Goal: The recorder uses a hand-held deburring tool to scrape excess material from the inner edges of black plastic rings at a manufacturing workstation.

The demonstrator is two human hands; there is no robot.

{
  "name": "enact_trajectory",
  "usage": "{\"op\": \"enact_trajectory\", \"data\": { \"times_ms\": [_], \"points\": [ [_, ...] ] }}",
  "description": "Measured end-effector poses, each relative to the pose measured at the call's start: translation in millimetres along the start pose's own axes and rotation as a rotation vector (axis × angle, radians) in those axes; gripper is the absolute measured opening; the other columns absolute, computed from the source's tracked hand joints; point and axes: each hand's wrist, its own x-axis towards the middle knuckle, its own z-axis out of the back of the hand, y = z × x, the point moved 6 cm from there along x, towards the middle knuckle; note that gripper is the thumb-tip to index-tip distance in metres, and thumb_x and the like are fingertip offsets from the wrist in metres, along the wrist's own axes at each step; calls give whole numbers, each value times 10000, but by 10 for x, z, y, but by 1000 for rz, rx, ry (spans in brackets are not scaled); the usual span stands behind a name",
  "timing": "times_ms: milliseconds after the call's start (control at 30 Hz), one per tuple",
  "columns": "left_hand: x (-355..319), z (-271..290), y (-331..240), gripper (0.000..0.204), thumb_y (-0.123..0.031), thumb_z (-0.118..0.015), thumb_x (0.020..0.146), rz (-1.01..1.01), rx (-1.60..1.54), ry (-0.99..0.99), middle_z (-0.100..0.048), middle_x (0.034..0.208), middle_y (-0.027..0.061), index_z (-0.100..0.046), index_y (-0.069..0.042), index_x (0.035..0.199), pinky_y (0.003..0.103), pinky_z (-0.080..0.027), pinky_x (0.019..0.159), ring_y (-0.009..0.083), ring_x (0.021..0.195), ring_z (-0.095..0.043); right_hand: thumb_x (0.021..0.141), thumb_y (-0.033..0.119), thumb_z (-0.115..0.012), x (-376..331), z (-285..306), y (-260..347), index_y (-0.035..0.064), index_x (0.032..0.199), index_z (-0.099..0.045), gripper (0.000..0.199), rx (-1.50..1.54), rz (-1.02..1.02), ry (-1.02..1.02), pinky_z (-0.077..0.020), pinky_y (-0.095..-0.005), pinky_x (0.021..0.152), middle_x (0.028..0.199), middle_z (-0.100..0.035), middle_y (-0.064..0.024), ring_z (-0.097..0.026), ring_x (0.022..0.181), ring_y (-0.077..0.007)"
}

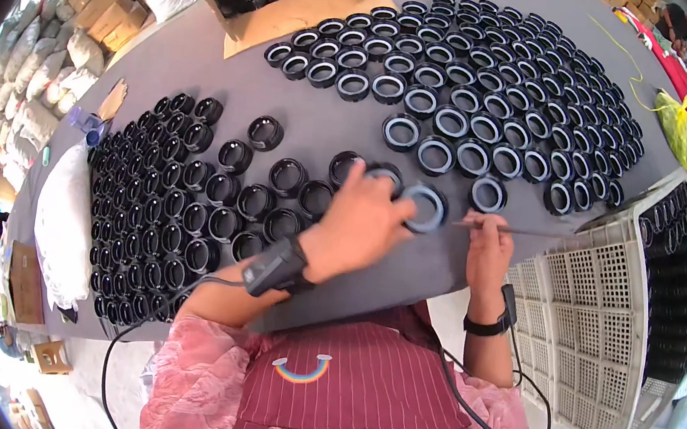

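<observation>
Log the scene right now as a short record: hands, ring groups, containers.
Left hand: at a pale-rimmed ring; motion blur hides the grip
Right hand: holding a thin stick
Left group: black rings, dark inside
Right group: black rings with pale inner rims
Cardboard box: far edge, open, dark pieces inside
Crate: pale lattice plastic, right side

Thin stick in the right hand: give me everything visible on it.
The thin stick is slim, straight and dark brownish; its material can't be told. The right hand grips it near its left end, between thumb and fingers. It lies roughly level across the picture, its left tip pointing toward a pale-faced black ring, apparently not touching it. Its right end is hard to make out against the crate.
</observation>
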Motion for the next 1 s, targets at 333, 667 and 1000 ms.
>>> {"op": "enact_trajectory", "data": {
  "times_ms": [333,667,1000],
  "points": [
    [-330,-717,-526,502,-239,-817,727,2,-79,-127,-565,1029,131,-655,-194,1200,610,-309,1133,329,1052,-575,1018,143,-544,-596,81,371,10,973,-632,166,-150,285,41,-497,-367,905,1003,-702,-120,-640,961,-233],
    [-562,-618,-270,376,-156,-776,757,64,14,-227,-565,1278,151,-660,-97,1110,631,-247,1161,371,1270,-493,957,79,-587,-953,-368,378,20,945,-687,117,-318,293,293,-509,-379,876,941,-722,-107,-652,936,-232],
    [-904,-584,-263,290,-160,-794,745,54,-269,-317,-579,1262,147,-693,-110,1013,634,-253,1157,346,1219,-547,948,99,-638,-877,-565,385,45,957,-704,86,-368,387,352,-479,-398,913,965,-730,-56,-600,962,-227]
  ]
}}
